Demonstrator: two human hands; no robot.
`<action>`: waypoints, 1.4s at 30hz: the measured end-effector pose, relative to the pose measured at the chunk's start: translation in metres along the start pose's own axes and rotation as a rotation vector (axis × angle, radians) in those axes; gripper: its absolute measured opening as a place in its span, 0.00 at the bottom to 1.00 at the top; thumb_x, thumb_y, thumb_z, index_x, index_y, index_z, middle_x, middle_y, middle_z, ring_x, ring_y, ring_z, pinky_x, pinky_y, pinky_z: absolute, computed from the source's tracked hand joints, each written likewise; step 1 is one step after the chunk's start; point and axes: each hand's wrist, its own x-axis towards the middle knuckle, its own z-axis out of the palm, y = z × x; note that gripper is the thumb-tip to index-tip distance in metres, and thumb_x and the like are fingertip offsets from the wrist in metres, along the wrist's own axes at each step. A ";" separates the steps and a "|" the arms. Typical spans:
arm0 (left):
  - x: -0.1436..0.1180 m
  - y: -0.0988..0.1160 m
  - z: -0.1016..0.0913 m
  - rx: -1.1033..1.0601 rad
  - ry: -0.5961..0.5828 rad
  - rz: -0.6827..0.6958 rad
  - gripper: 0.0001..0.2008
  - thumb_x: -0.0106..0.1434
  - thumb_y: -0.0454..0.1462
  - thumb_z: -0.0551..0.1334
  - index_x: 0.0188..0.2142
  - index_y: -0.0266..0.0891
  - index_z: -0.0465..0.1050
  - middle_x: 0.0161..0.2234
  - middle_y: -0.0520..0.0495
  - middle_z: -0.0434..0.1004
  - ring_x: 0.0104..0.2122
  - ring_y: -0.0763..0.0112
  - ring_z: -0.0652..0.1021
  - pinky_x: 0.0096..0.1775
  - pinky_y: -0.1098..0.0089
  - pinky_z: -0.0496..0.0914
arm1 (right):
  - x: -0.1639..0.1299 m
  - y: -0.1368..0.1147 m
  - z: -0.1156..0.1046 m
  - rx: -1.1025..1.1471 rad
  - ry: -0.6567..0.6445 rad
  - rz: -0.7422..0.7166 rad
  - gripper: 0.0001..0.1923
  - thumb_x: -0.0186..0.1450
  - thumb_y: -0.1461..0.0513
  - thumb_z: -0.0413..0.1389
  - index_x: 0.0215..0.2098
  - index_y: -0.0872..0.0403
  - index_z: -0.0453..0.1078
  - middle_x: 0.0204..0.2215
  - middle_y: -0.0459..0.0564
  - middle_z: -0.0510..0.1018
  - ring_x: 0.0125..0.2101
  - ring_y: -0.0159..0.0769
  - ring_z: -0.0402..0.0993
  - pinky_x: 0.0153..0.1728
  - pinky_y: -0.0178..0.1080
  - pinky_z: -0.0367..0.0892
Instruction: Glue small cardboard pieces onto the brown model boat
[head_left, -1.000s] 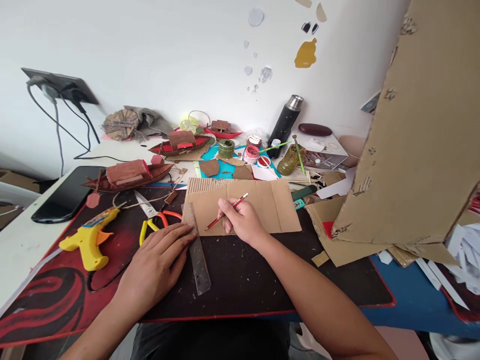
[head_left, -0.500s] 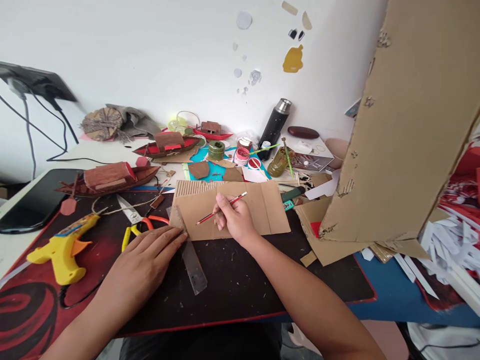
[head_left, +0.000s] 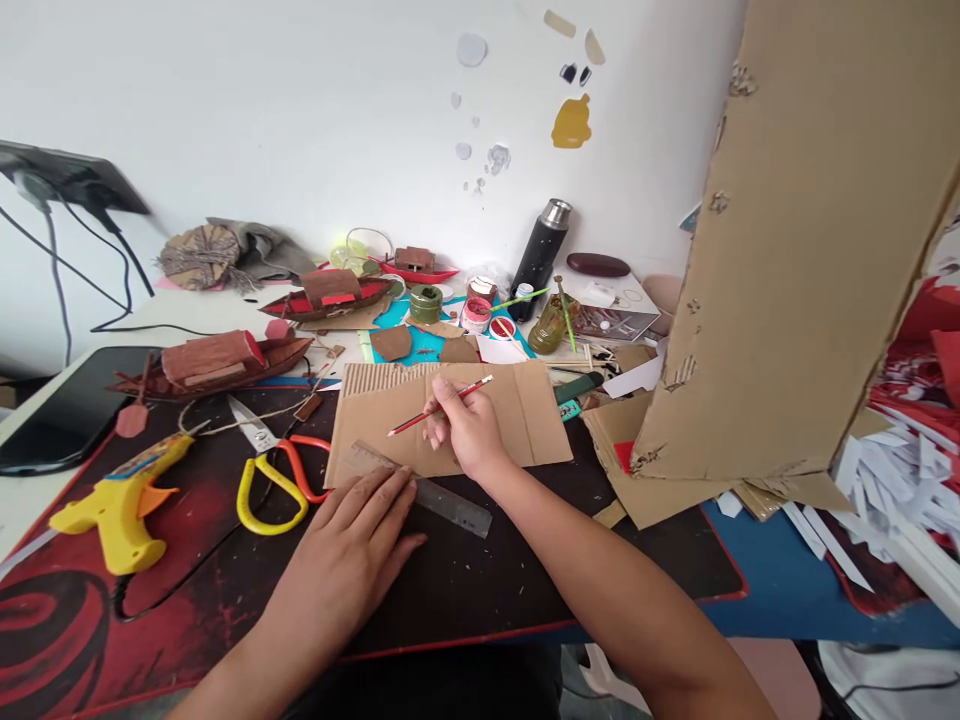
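My left hand (head_left: 356, 535) lies on a clear plastic ruler (head_left: 454, 508), its fingers close together and pressing on it, the thumb out to the side. Slanting down to the right, the ruler overlaps the lower left of a brown cardboard piece (head_left: 502, 420) and runs past its front edge. My right hand (head_left: 469, 425) is closed around a red and black pencil (head_left: 411, 425) over the cardboard, the tip pointing left. Scissors (head_left: 274, 495) with yellow and orange handles lie open just left of my left hand.
A yellow glue gun (head_left: 124, 505) and a black phone (head_left: 67, 410) are on the left. Model boats (head_left: 214, 362), paint jars (head_left: 426, 303) and a black flask (head_left: 541, 245) stand behind. A tall cardboard panel (head_left: 810, 250) rises at right beside white paper scraps (head_left: 885, 480).
My left hand has moved right, and the ruler has swung from a steep slant to a flatter one across the cardboard's lower edge. The scissors' handles are uncovered. My right hand keeps the pencil.
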 end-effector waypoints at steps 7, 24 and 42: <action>0.010 0.018 0.003 -0.011 -0.049 -0.097 0.21 0.84 0.46 0.60 0.67 0.40 0.82 0.63 0.33 0.86 0.59 0.42 0.84 0.60 0.47 0.74 | -0.004 -0.018 -0.012 -0.058 0.030 -0.036 0.38 0.66 0.25 0.64 0.28 0.48 0.71 0.14 0.38 0.66 0.15 0.32 0.66 0.22 0.38 0.68; 0.030 -0.018 -0.013 -0.067 -0.116 0.083 0.18 0.87 0.42 0.54 0.49 0.41 0.82 0.44 0.42 0.86 0.44 0.55 0.82 0.46 0.57 0.77 | -0.035 -0.031 -0.054 -0.118 0.049 -0.082 0.35 0.70 0.28 0.65 0.33 0.49 0.76 0.19 0.40 0.72 0.19 0.35 0.73 0.26 0.40 0.71; 0.066 -0.006 -0.021 0.159 0.067 0.328 0.17 0.83 0.27 0.54 0.54 0.32 0.83 0.45 0.41 0.90 0.44 0.58 0.83 0.45 0.60 0.75 | -0.035 -0.043 -0.064 -0.031 0.258 -0.189 0.35 0.68 0.29 0.68 0.29 0.49 0.76 0.14 0.38 0.69 0.15 0.33 0.70 0.21 0.37 0.69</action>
